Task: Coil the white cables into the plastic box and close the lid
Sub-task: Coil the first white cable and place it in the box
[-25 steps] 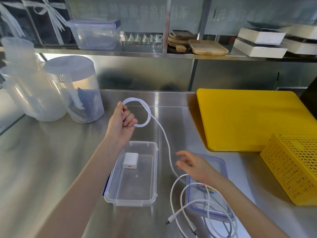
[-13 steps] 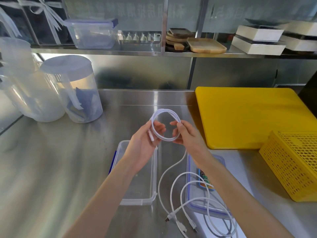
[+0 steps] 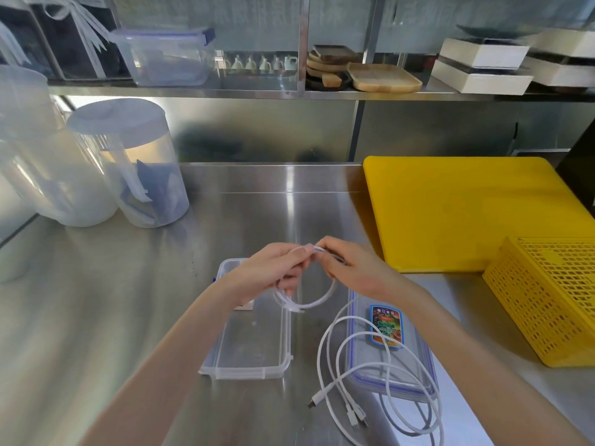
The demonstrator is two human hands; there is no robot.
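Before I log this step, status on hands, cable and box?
Both hands, left and right, pinching cable coil above open box. Loose cables across lid.

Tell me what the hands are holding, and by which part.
Both the left hand and right hand pinch the coiled white cable at the top of its loop.

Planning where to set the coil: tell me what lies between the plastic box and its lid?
Head view: bare steel counter, crossed near the lid by loose white cables; plastic box alongside.
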